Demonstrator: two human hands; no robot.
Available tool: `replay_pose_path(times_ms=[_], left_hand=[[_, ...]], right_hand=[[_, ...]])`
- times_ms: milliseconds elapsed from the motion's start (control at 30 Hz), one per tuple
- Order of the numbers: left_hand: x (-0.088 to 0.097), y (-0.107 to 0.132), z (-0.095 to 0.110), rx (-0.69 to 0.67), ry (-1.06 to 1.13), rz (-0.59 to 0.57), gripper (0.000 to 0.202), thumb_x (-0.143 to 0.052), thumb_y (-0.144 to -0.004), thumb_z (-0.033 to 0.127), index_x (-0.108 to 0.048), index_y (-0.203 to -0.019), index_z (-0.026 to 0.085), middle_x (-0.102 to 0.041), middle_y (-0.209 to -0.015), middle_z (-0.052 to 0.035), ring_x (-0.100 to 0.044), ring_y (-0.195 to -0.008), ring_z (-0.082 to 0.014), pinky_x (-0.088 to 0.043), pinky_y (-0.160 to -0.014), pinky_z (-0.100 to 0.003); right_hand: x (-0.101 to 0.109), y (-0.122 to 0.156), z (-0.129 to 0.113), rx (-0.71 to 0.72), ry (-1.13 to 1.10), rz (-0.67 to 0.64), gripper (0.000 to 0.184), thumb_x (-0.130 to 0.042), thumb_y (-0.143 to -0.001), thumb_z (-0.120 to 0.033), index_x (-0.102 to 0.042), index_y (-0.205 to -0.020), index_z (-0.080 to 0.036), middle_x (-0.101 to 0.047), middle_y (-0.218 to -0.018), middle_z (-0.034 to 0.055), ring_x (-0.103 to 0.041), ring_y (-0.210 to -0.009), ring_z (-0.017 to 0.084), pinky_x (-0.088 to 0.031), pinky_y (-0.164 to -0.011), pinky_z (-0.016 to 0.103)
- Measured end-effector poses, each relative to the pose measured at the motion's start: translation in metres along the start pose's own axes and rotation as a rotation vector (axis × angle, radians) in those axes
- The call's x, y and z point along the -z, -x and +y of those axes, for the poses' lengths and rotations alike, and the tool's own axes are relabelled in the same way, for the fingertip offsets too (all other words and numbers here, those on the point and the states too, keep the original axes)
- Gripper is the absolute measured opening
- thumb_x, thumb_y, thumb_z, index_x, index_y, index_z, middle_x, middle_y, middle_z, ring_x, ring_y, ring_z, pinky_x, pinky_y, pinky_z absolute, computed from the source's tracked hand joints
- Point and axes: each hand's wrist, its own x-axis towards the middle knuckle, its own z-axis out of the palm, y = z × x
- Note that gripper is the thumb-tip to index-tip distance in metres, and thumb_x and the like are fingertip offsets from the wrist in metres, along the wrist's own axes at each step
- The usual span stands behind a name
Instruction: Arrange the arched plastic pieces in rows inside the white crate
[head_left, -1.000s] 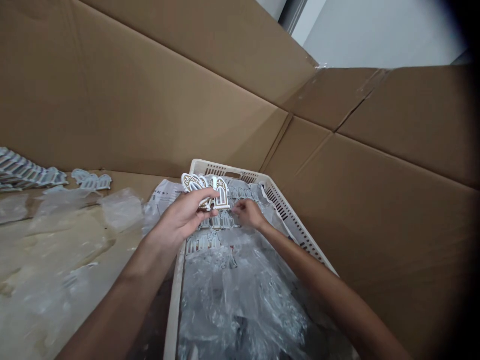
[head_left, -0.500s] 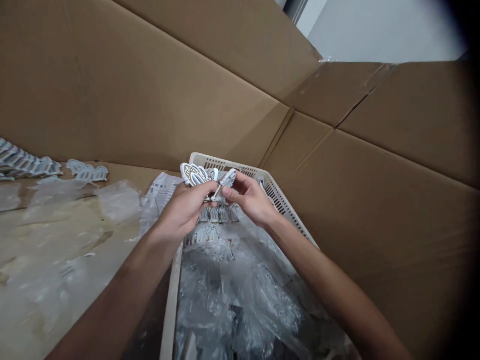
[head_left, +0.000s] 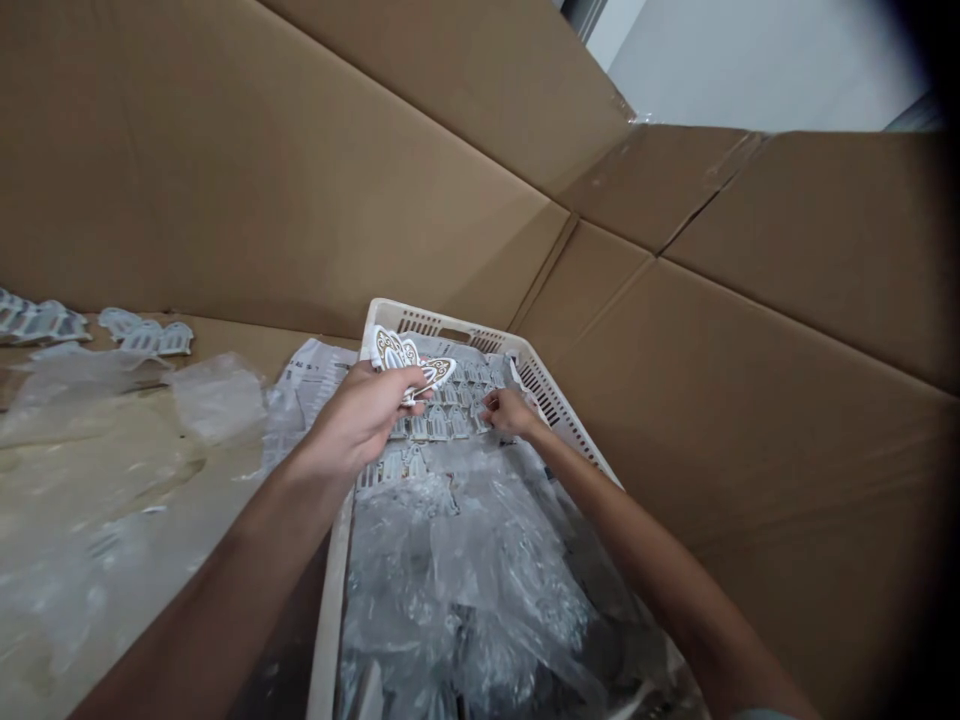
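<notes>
My left hand (head_left: 367,408) grips a small fan of white arch-shaped pieces with gold scrollwork (head_left: 433,374), held above the far end of a white plastic basket (head_left: 321,655). Down inside that basket, at the right end of a row of similar pieces (head_left: 442,422), is my right hand (head_left: 510,410). Its fingertips are pinched at a white arched piece (head_left: 478,414), partly hidden by the fingers. More rows lie behind and in front of this one. Clear plastic film (head_left: 510,580) covers the near part of the basket's contents.
Tall cardboard walls (head_left: 300,180) rise behind and to the right of the basket. On the left, a cardboard surface carries crumpled plastic sheets (head_left: 112,500), a printed white bag (head_left: 304,385) and groups of arched pieces (head_left: 146,335) along the wall.
My right hand has moved away from the left hand, right and down to the row in the basket. The piece it held now appears among those in my left hand. The view has shifted slightly.
</notes>
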Motion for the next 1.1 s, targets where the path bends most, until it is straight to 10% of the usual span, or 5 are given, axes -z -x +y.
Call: replay_pose_path(times_ms=[200,667,1100], left_hand=[[-0.001,-0.002,-0.005,-0.021,0.017,-0.038,0.013,-0.074,-0.074,0.002,-0.068,-0.065,0.010,-0.069,-0.078,-0.0138,-0.064,-0.073,-0.0196,-0.052,-0.061,-0.028],[0.000,-0.003,-0.007,-0.063,0.070,-0.020,0.007,-0.077,-0.074,0.007,-0.072,-0.071,0.011,-0.070,-0.084,-0.0119,-0.066,-0.079,-0.0203,-0.055,-0.063,-0.029],[-0.002,0.000,-0.004,-0.065,0.026,-0.013,0.008,-0.076,-0.070,0.008,-0.070,-0.071,0.013,-0.069,-0.081,-0.0088,-0.066,-0.077,-0.0194,-0.054,-0.061,-0.027]], right_hand=[[-0.024,-0.002,0.010,-0.078,0.023,-0.048,0.020,-0.079,-0.082,-0.013,-0.061,-0.088,-0.019,-0.064,-0.067,-0.0035,-0.058,-0.060,0.014,-0.040,-0.059,0.023],[-0.002,0.003,-0.010,0.036,0.036,-0.076,0.029,-0.085,-0.079,-0.016,-0.064,-0.099,-0.022,-0.067,-0.078,-0.0021,-0.061,-0.075,0.017,-0.044,-0.071,0.027],[-0.023,0.000,0.006,-0.176,-0.156,-0.052,0.021,-0.077,-0.073,-0.012,-0.057,-0.075,-0.020,-0.061,-0.054,-0.0028,-0.056,-0.048,0.012,-0.042,-0.048,0.020]])
